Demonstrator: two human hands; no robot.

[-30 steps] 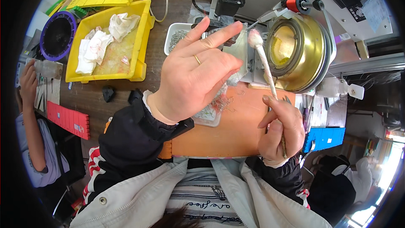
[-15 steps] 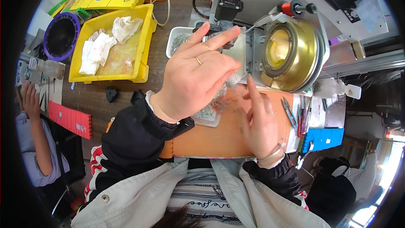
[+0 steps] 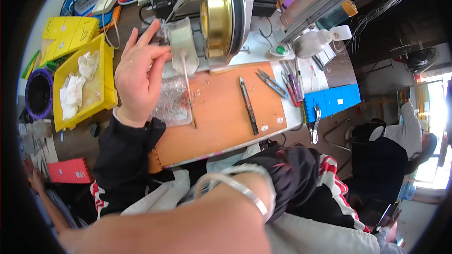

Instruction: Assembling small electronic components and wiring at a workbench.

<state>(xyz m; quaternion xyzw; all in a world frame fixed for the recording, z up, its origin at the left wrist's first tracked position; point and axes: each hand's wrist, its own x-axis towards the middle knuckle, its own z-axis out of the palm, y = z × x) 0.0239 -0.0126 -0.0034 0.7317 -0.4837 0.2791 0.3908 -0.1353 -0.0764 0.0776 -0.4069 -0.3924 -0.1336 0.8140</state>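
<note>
My left hand [image 3: 139,73] is raised above the left part of the orange board [image 3: 216,127]. Its thumb and forefinger are pinched together while other fingers stretch out; anything in the pinch is too small to name. Close to its fingertips lies a pale pad in clear wrap [image 3: 182,49]. Below the hand sits a clear plastic tray [image 3: 172,113] with small wire pieces, and a thin stick [image 3: 187,82] leans over its edge. My right hand [image 3: 174,228] is large and blurred at the lower edge, close to the camera, a white bracelet [image 3: 249,193] at its wrist; its fingers are hidden.
A machine with a brass wheel [image 3: 214,23] stands behind the board. On the board lie a dark pen-like tool [image 3: 248,106] and blue-handled snips [image 3: 272,83]. Right is a blue notched strip [image 3: 332,102]; left, a yellow bin [image 3: 110,95] with tissues. Another person's arm [image 3: 47,202] shows far left.
My right hand has left the board and come up close to the camera. The view has swung right, exposing the pen-like tool and stick. My left hand keeps its pinch.
</note>
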